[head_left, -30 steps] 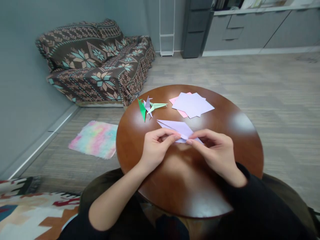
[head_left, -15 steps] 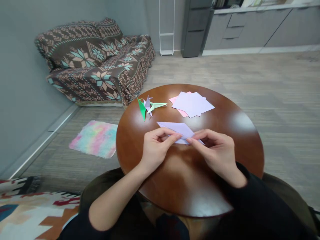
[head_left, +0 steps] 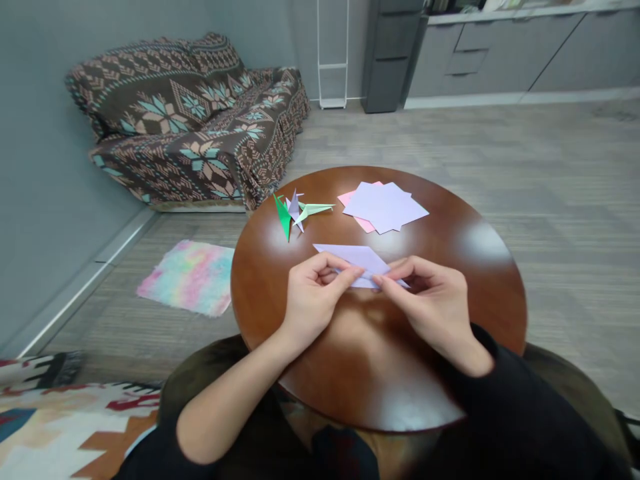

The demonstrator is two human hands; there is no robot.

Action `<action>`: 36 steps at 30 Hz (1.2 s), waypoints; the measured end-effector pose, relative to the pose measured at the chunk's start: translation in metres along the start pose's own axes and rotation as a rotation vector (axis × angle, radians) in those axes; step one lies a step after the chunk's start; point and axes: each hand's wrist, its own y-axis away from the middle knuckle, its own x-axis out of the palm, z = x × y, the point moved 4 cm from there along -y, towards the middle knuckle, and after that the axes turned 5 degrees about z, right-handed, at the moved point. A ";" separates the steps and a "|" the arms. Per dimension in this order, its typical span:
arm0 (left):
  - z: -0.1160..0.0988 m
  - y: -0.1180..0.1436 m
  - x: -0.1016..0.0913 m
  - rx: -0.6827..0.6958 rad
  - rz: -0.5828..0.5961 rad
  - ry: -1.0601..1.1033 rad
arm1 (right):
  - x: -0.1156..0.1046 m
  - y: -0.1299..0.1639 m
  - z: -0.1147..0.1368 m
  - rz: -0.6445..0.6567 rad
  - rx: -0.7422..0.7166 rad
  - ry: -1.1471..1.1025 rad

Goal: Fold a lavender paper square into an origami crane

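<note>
The left hand (head_left: pixel 311 293) and right hand (head_left: pixel 437 297) in front of me both grasp the folded lilac paper (head_left: pixel 356 255) low at the counter (head_left: pixel 257 293), the fingers of each pinching its near edge, a little apart, neither nearer. With twelve straight ahead of the hands, its long axis runs ten to four. Its broad part lies toward twelve from the left fingers, ten from the right. Beyond, folded paper birds (head_left: pixel 283 219) sit toward ten, flat sheets (head_left: pixel 385 205) toward one.
</note>
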 end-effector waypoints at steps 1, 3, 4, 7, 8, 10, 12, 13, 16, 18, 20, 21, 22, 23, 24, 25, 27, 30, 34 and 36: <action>0.000 0.000 0.000 0.004 0.000 -0.002 | 0.000 0.000 0.000 -0.003 0.003 -0.003; -0.001 0.000 0.000 0.016 -0.003 -0.008 | 0.001 -0.001 0.000 -0.003 0.009 -0.014; -0.001 0.001 0.000 0.022 -0.007 -0.013 | 0.001 -0.001 0.000 -0.002 0.010 -0.020; -0.002 0.001 0.000 0.037 -0.022 -0.037 | 0.002 -0.001 0.001 -0.001 0.009 -0.037; -0.001 0.002 0.000 0.040 -0.027 -0.049 | 0.002 0.000 0.001 -0.001 0.011 -0.042; -0.001 0.002 0.000 0.045 -0.033 -0.076 | 0.002 0.001 0.002 -0.002 0.013 -0.046; 0.000 0.003 -0.001 0.050 -0.034 -0.096 | 0.002 0.001 0.002 -0.002 0.016 -0.041; 0.000 0.003 -0.001 0.053 -0.033 -0.105 | 0.002 0.001 0.003 -0.002 0.015 -0.038; -0.001 0.003 0.000 0.054 -0.022 -0.094 | 0.002 0.001 0.003 -0.001 0.011 -0.023; -0.002 0.003 0.001 0.044 -0.034 -0.044 | 0.003 0.001 0.004 0.002 0.008 -0.023; -0.003 0.003 0.001 0.048 -0.066 0.013 | 0.004 0.001 0.005 -0.009 0.014 -0.042; -0.003 0.003 0.001 0.050 -0.075 0.036 | 0.004 0.001 0.005 -0.016 0.018 -0.054; -0.002 0.003 0.001 0.051 -0.075 0.051 | 0.005 0.001 0.006 -0.020 0.023 -0.065; -0.002 0.002 0.001 0.051 -0.064 0.053 | 0.005 0.001 0.006 -0.021 0.028 -0.073; -0.001 0.002 0.001 0.054 -0.048 0.043 | 0.005 0.001 0.006 -0.012 0.035 -0.075; -0.001 0.002 0.001 0.065 -0.030 0.019 | 0.006 0.001 0.006 0.002 0.039 -0.070; -0.002 0.002 0.001 0.112 -0.002 -0.051 | 0.006 0.000 0.007 0.027 0.037 -0.050; -0.005 0.000 -0.001 0.158 0.028 -0.102 | 0.005 0.001 0.006 0.035 0.022 -0.024; -0.008 -0.001 -0.001 0.148 0.064 -0.069 | 0.003 0.001 0.005 0.024 0.023 -0.046; -0.008 -0.001 -0.001 0.128 0.054 -0.069 | 0.003 0.001 0.004 0.011 0.028 -0.052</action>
